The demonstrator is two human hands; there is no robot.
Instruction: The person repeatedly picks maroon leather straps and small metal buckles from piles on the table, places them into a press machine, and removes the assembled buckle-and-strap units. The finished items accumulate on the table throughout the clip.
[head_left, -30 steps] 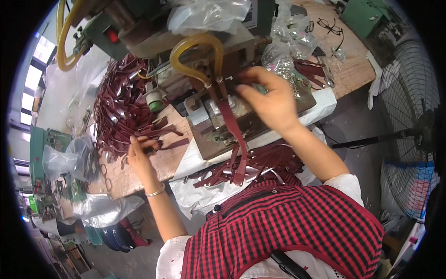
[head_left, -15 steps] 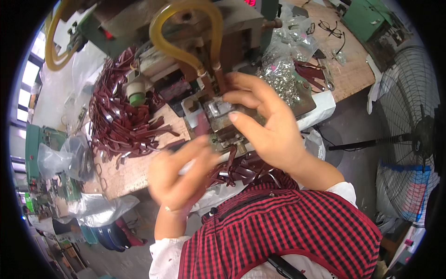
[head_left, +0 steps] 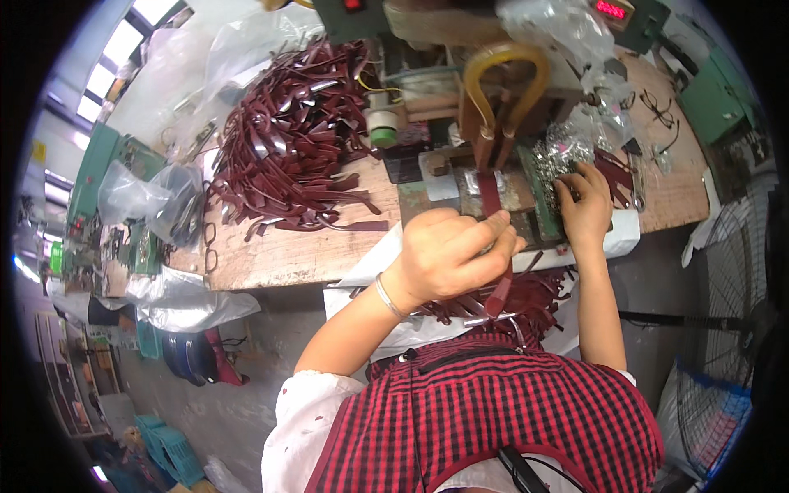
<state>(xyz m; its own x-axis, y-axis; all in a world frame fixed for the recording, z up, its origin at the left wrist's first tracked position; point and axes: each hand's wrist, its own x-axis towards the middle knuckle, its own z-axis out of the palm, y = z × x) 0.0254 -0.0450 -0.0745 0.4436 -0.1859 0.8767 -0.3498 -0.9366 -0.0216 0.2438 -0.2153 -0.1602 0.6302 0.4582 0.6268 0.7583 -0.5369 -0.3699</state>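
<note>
Working remotely, with the slim, flat, glossy dark-red strip [head_left: 491, 193] as dial centre, I am finding its upper end lying at the worn grey metal machine bed [head_left: 515, 194], below the looped amber tube [head_left: 507, 52] at 12 o'clock; its broader end is apparently hanging toward 6 o'clock. The bare left hand [head_left: 460, 255] is pinching the strip's middle, thumb and fingertips nearly together, remaining fingers curling. The bare right hand [head_left: 586, 212], at between 2 and 3 o'clock, is resting half-curled beside the loose pile of small silvery metal parts [head_left: 563, 156]; whether it is gripping one, I cannot tell. I am judging the strip light, springy rather than limp, slippery on its polished faces and liable to scratching. I am recommending a light pinch across its flat faces, close below the bed.
</note>
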